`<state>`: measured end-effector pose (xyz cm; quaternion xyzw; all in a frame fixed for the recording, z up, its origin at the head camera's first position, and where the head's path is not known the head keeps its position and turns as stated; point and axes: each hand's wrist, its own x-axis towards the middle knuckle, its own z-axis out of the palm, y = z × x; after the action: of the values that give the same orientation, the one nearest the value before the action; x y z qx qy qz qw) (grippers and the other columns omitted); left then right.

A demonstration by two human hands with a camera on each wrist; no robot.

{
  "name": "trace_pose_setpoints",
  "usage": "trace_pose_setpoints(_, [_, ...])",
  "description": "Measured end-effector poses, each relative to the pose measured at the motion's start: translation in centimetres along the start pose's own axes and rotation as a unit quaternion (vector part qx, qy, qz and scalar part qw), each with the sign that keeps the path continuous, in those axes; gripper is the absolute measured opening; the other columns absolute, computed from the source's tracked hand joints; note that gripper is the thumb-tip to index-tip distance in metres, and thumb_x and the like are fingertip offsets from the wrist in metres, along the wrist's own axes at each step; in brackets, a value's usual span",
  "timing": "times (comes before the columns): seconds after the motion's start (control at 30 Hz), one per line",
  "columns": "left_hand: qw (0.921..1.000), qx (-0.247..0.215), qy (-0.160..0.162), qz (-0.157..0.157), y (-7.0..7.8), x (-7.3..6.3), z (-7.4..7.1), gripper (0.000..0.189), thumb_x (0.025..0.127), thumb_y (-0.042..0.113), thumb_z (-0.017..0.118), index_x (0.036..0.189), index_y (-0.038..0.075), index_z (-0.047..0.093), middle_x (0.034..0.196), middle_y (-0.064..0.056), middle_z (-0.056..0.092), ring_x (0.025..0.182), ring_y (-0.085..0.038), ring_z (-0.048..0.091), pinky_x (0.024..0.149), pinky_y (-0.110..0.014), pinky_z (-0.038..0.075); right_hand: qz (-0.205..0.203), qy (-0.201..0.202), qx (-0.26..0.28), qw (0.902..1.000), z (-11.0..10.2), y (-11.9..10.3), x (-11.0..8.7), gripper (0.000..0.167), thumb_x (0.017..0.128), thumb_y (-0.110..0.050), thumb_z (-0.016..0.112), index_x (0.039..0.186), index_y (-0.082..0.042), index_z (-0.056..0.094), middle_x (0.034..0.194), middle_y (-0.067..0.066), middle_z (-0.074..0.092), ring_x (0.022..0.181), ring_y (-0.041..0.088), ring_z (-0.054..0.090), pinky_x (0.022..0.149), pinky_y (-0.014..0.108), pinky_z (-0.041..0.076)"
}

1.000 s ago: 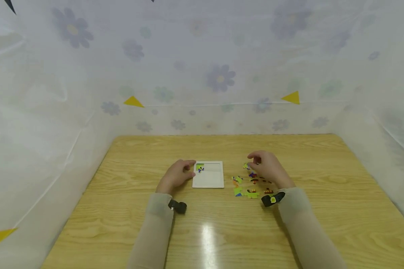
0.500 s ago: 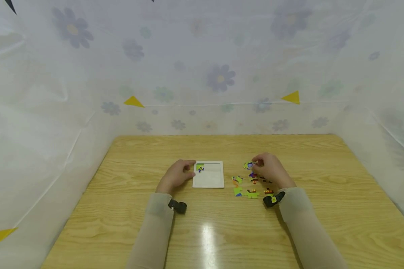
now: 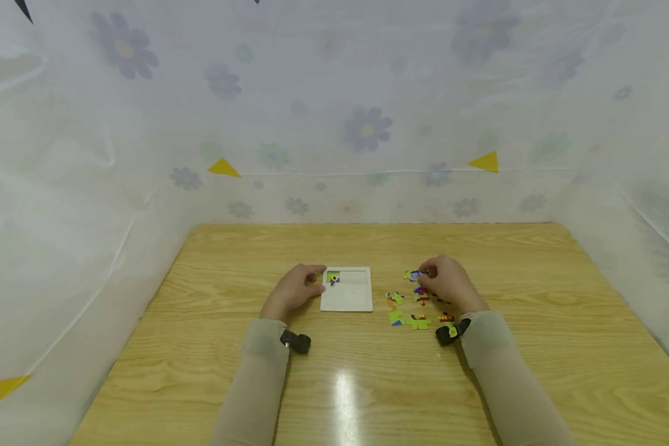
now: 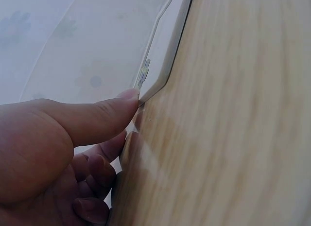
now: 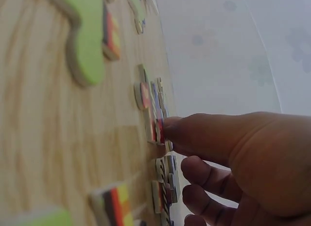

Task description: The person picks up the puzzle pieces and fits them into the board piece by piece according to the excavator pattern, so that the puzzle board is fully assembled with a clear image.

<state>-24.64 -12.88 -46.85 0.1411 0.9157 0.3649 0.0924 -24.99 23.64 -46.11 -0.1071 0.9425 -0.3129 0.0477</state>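
A white square puzzle tray [image 3: 346, 310] lies on the table, with one green and blue puzzle piece [image 3: 333, 277] in its far left corner. My left hand [image 3: 295, 288] touches the tray's left edge with thumb and index finger spread along it. In the left wrist view the thumb [image 4: 104, 116] presses the tray's corner. To the right, my right hand [image 3: 448, 282] pinches a green and lilac puzzle piece [image 3: 411, 275] at the far end of a loose group of pieces. The right wrist view shows the thumb [image 5: 194, 131] against piece edges; the index fingertip is hidden there.
Nearer me lie green puzzle pieces [image 3: 420, 322], a green and blue corner piece [image 3: 396, 318] and a striped piece [image 3: 446, 317]. Some pieces sit partly under the right hand. White flowered sheeting [image 3: 290, 124] encloses the wooden table [image 3: 201, 371] at the back and sides.
My right hand has shifted slightly to the right, and its thumb and index finger have closed in at the far piece. The left hand stays at the tray's edge.
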Motion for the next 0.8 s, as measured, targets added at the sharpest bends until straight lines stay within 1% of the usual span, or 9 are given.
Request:
trace_pose_setpoints(0.17, [1.0000, 0.001, 0.000, 0.000, 0.1, -0.1, 0.0, 0.049, 0.094, 0.016, 0.070, 0.141, 0.015, 0.057, 0.116, -0.007, 0.059, 0.105, -0.023, 0.053, 0.093, -0.043, 0.044, 0.002, -0.003, 0.005, 1.0000, -0.1, 0.0, 0.0, 0.025, 0.095, -0.015, 0.066, 0.114, 0.000, 0.070, 0.102, 0.012, 0.062, 0.087, 0.026, 0.058, 0.075, 0.046, 0.049])
trace_pose_setpoints(0.27, [1.0000, 0.001, -0.001, 0.000, 0.2, -0.2, -0.1, 0.048, 0.094, 0.016, 0.069, 0.141, 0.014, 0.057, 0.116, -0.008, 0.059, 0.105, -0.023, 0.053, 0.093, -0.043, 0.044, 0.002, -0.010, 0.011, 0.9999, -0.3, 0.0, 0.1, 0.026, 0.094, -0.015, 0.066, 0.114, 0.001, 0.070, 0.099, 0.011, 0.064, 0.082, 0.024, 0.058, 0.072, 0.043, 0.050])
trace_pose_setpoints(0.4, [1.0000, -0.003, -0.001, -0.001, 0.3, -0.2, 0.0, 0.049, 0.094, 0.016, 0.069, 0.141, 0.014, 0.057, 0.116, -0.008, 0.059, 0.104, -0.023, 0.053, 0.092, -0.043, 0.044, 0.014, -0.017, 0.030, 0.9993, -0.3, 0.0, 0.1, 0.027, 0.093, -0.017, 0.067, 0.114, 0.001, 0.069, 0.097, 0.011, 0.064, 0.080, 0.023, 0.057, 0.070, 0.039, 0.049])
trace_pose_setpoints(0.63, [1.0000, 0.001, 0.003, -0.001, 0.1, 0.0, 0.1, 0.049, 0.094, 0.016, 0.069, 0.141, 0.014, 0.057, 0.116, -0.007, 0.059, 0.105, -0.023, 0.053, 0.093, -0.043, 0.044, 0.012, -0.008, 0.046, 0.9988, -0.3, -0.4, 0.1, 0.032, 0.092, -0.022, 0.070, 0.117, -0.002, 0.068, 0.108, 0.013, 0.063, 0.094, 0.026, 0.059, 0.079, 0.044, 0.050])
trace_pose_setpoints(0.8, [1.0000, 0.004, -0.002, -0.005, -0.2, 0.1, 0.0, 0.049, 0.095, 0.017, 0.069, 0.142, 0.015, 0.056, 0.116, -0.006, 0.058, 0.105, -0.023, 0.052, 0.093, -0.044, 0.044, 0.008, -0.007, 0.051, 0.9986, -0.1, -1.3, 0.2, 0.030, 0.092, -0.023, 0.071, 0.116, -0.004, 0.069, 0.109, 0.013, 0.064, 0.098, 0.027, 0.059, 0.081, 0.045, 0.050])
